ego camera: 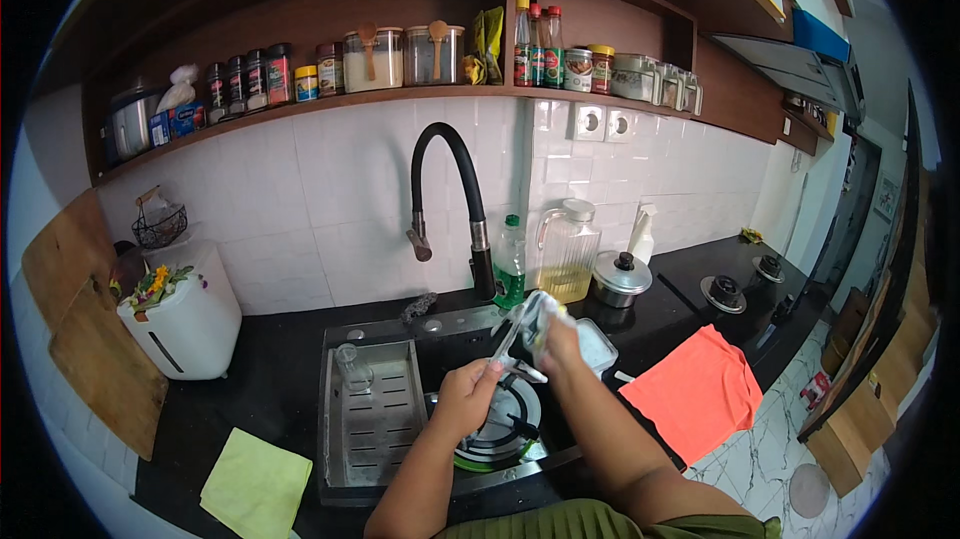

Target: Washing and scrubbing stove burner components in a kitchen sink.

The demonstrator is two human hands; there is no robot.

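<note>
Over the dark sink [551, 434], my left hand [471, 389] grips a metal utensil [511, 336] whose exact kind I cannot tell. My right hand [561, 348] holds a soapy sponge or cloth [541, 314] around the utensil's upper part, with white foam on it. Beneath both hands, in the basin, lie a pot support or ring-like rack [517, 408] and a round item with a green rim [487, 462]. A white rectangular container [596, 348] stands just right of my right hand. The black flexible faucet [450, 135] arches behind the sink.
A drain tray [375, 441] holding a clear glass [354, 368] fills the sink's left side. A yellow-green cloth [256, 480] and an orange cloth [697, 396] lie on the counter. Behind stand a green bottle [510, 261], a glass pitcher [570, 254] and a lidded pot [622, 279].
</note>
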